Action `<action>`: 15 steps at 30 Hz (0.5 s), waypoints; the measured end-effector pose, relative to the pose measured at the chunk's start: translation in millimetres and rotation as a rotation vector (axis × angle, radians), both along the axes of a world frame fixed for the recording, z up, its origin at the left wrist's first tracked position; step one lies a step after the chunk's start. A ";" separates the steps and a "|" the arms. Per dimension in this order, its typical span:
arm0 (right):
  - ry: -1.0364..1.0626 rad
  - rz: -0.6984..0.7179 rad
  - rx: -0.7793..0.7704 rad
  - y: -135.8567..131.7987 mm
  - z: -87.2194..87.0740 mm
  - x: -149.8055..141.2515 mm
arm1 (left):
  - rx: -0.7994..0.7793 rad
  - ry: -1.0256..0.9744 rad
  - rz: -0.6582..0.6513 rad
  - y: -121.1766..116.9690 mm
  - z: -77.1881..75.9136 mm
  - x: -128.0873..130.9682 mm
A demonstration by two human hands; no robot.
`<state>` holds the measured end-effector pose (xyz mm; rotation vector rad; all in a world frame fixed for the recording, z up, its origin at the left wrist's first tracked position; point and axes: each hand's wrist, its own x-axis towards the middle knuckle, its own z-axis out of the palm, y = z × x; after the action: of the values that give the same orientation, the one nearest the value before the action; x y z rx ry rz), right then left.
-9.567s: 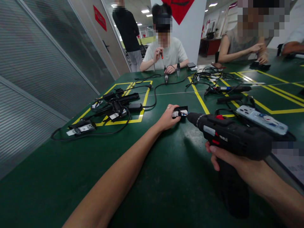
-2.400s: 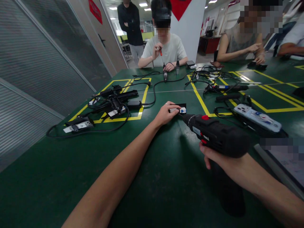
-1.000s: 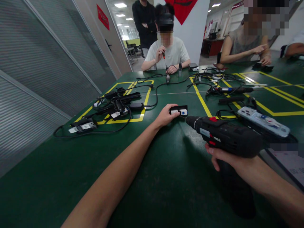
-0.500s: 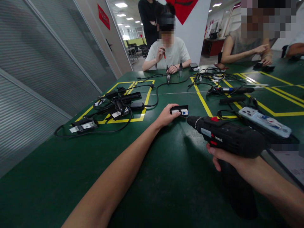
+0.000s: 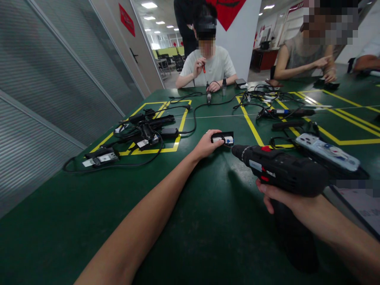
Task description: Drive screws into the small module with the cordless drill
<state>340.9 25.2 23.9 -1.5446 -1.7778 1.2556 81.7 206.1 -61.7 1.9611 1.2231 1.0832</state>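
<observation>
My left hand (image 5: 207,143) is closed around the left end of a small black housing with a white and blue inside (image 5: 229,140), holding it down on the green table (image 5: 190,221). In my right hand (image 5: 282,196) is a black cordless drill (image 5: 280,166) with red details, gripped by its handle. The drill points left, and its thin bit reaches the near side of the housing. Whether the bit touches a screw is too small to tell.
Several black devices with cables (image 5: 148,130) lie left, beside a metal-faced part (image 5: 102,157). To the right are a phone in a light blue case (image 5: 326,151), a soldering-iron-like tool (image 5: 291,113) and tangled cables. Across the table a person (image 5: 208,65) holds a red-handled screwdriver (image 5: 204,68); another person sits right.
The whole view has shifted slightly. Both hands, the housing and the drill keep nearly the same positions relative to one another.
</observation>
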 end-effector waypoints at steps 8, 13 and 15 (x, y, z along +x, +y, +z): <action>0.047 -0.017 -0.012 -0.4 -3.3 1.0 | 0.009 0.014 -0.005 -0.4 0.9 -0.4; 0.100 -0.023 0.008 0.4 -6.2 1.5 | 0.021 0.046 0.004 -0.3 0.9 -1.1; 0.096 -0.017 0.009 0.7 -5.0 0.9 | 0.022 0.058 0.009 -0.6 1.4 -1.1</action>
<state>341.8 25.9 19.0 -1.4664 -1.7041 1.2892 80.6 205.5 -60.4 2.0180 1.2561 1.0552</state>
